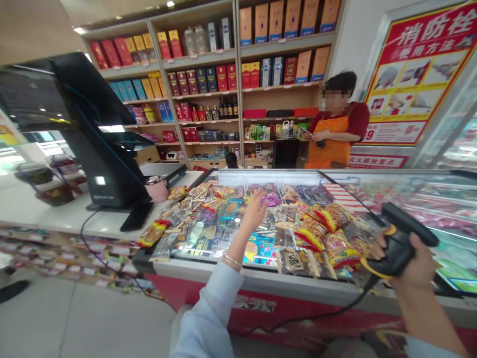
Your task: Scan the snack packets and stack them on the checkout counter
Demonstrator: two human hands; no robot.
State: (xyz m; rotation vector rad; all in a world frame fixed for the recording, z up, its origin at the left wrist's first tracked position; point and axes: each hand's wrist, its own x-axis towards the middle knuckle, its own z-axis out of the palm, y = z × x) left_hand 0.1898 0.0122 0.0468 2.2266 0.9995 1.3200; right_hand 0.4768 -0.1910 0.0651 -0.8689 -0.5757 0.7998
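My left hand (255, 210) reaches over the glass top of a chest freezer (208, 268), fingers stretched out and holding nothing I can see. Just beyond its fingertips is a purple packet (273, 198); whether they touch is unclear. In my right hand (421, 266) is a black and yellow barcode scanner (397, 248), its cable hanging down across the freezer front. A pile of red and yellow snack bags (311, 232) lies between my hands, with dark flat packets (293, 261) at the near edge. More snack bags (152, 232) lie on the left side.
At left, a black checkout terminal (99, 149), a pink cup (156, 189) and stacked tubs (55, 191) stand on a white counter (18, 206). Across the freezer, a person in an orange apron (328, 139) holds a phone. Shelves of boxes (203, 82) line the back wall.
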